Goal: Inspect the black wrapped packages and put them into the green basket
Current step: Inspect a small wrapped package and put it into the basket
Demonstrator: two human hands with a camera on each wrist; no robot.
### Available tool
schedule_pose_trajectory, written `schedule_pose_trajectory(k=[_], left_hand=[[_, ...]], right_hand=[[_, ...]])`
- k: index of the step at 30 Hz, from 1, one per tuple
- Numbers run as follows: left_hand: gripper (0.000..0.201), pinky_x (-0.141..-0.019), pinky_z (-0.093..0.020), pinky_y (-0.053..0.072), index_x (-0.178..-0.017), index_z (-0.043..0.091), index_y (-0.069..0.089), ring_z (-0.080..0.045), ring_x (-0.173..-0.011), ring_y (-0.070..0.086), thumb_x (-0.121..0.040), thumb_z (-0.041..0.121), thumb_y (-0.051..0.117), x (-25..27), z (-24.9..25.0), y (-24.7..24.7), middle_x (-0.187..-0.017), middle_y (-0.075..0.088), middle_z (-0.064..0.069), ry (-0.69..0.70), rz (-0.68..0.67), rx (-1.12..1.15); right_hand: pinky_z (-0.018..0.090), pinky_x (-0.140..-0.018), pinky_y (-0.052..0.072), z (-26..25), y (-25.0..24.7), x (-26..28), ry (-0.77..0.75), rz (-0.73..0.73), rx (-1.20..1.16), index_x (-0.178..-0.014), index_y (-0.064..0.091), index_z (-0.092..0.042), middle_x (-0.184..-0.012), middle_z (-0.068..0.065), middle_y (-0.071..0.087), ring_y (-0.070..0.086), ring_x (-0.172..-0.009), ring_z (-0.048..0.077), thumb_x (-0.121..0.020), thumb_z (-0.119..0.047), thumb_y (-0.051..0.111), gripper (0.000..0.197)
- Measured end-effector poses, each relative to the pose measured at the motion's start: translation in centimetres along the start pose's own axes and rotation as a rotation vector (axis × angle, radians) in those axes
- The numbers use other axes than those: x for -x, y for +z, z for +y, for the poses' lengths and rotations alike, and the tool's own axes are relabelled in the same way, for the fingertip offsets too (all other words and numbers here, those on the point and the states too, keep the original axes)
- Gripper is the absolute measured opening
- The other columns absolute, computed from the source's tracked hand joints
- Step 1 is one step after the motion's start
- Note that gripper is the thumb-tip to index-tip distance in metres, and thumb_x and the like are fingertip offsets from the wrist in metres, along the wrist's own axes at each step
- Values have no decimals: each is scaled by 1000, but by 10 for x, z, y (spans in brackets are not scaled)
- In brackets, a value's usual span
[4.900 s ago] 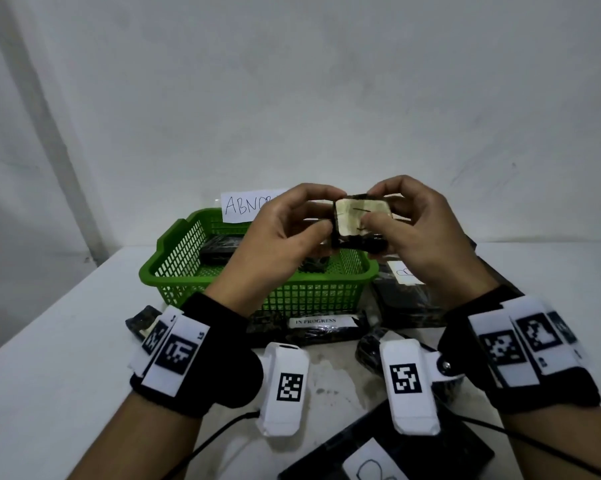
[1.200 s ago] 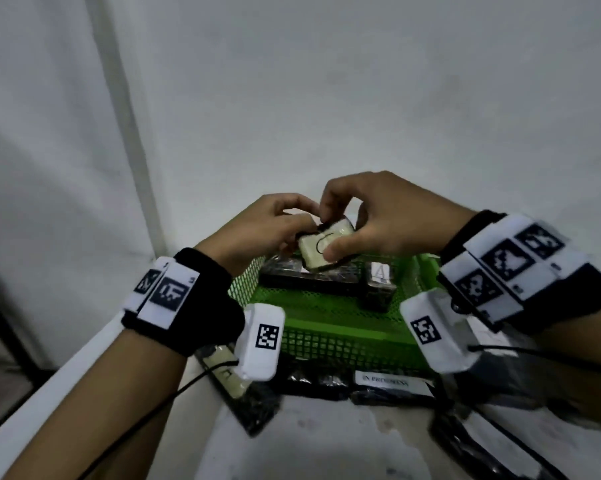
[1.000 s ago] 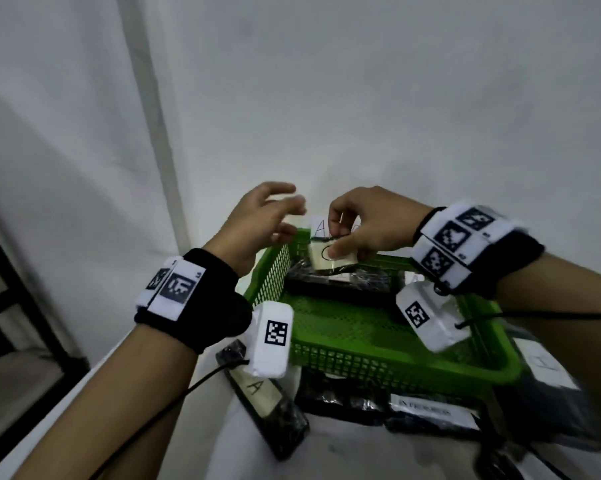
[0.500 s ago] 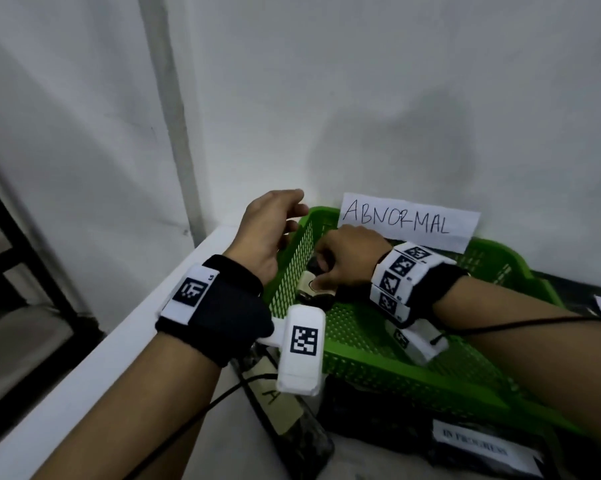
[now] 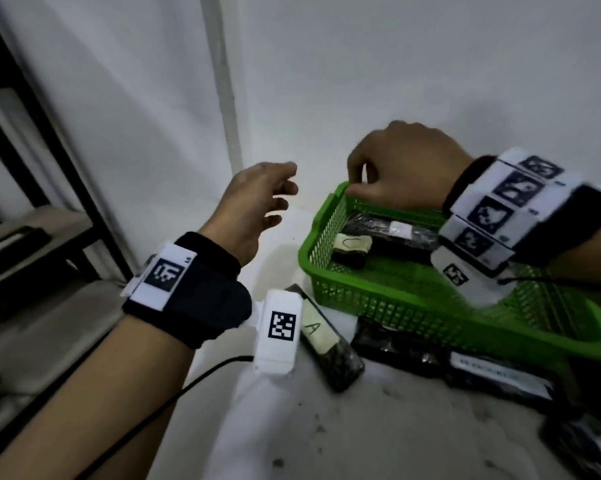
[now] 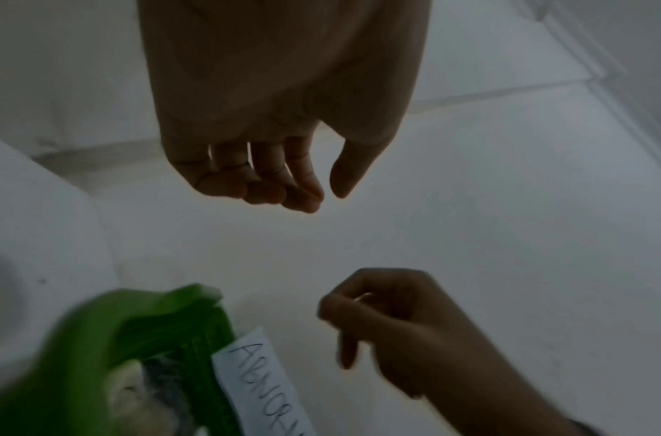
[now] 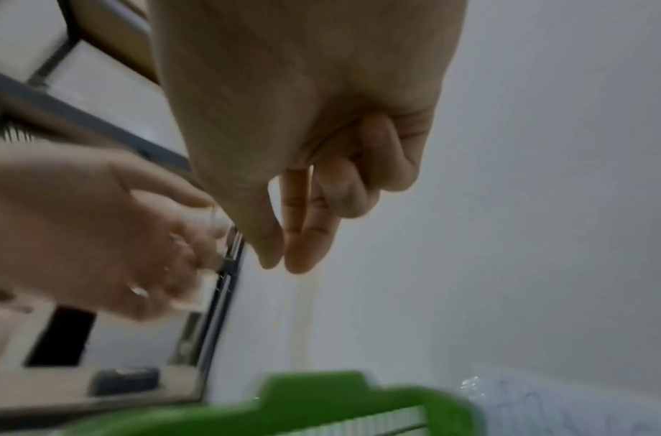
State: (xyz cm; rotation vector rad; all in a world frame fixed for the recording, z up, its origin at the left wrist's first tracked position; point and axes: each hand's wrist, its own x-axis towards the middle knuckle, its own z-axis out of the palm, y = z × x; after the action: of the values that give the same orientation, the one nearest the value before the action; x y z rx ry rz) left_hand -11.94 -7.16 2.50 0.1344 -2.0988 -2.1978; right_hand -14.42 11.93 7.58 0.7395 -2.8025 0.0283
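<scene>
Head view: my right hand (image 5: 401, 168) hangs over the far-left corner of the green basket (image 5: 378, 299), fingers curled down, holding nothing. The small black wrapped package (image 5: 351, 250) lies inside by the left wall, beside a longer package (image 5: 392, 230). My left hand (image 5: 254, 202) floats outside the left rim, fingers loose — bare table (image 5: 344, 434) beneath. Another package (image 5: 326, 341) lies just outside the front rim.

Left wrist: fingers loosely curled, empty; the "ABNORMAL" label (image 6: 261, 389) sits at the basket edge.

Right wrist: thumb near fingertips, nothing between — basket rim below.
</scene>
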Motion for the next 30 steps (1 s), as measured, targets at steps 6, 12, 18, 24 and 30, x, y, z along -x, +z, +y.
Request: schedule_pose_trajectory(k=[6,12,18,24,30], left_hand=[[35,-66,-27,40,-123,10,54,-16,-86,60,-95,29,64,24,-54,-15,-114,67,-8,-158,7,-332],[52,-72,-28,45,-138,12,46,-15,-82,53,-92,23,68,38,-81,-22,-103,60,-4,-222,-220,-711],[22,-70,-25,58,-103,6,64,-19,-79,62,-86,11,76,72,-54,-61,-97,66,-14,-197,-275,-491],[16,-65,-18,56,-100,8,58,-6,-64,65,-89,7,69,107,-27,-65,-83,63,-1,37,-256,-92],[28,-60,-19,51,-104,9,58,-10,-73,63,-82,-2,73,109,-25,34,-90,65,-3,191,-383,39]], right_hand=[[30,-73,44,-78,31,82,-31,-271,14,-92,67,-29,-90,-7,64,65,-91,22,-85,-55,64,27],[32,-69,47,-90,82,104,87,-580,109,-98,61,-16,-85,0,57,56,-81,24,-87,-57,66,43],[28,-67,46,-90,75,118,140,-425,-206,-96,62,-30,-93,-10,64,60,-84,13,-77,-45,80,30],[38,-82,54,-64,46,145,212,65,-804,-96,67,-26,-95,-5,71,68,-88,19,-85,-35,75,16],[34,-62,63,-31,27,185,411,379,-1404,-101,61,-13,-84,4,74,73,-68,25,-76,-20,77,31]])
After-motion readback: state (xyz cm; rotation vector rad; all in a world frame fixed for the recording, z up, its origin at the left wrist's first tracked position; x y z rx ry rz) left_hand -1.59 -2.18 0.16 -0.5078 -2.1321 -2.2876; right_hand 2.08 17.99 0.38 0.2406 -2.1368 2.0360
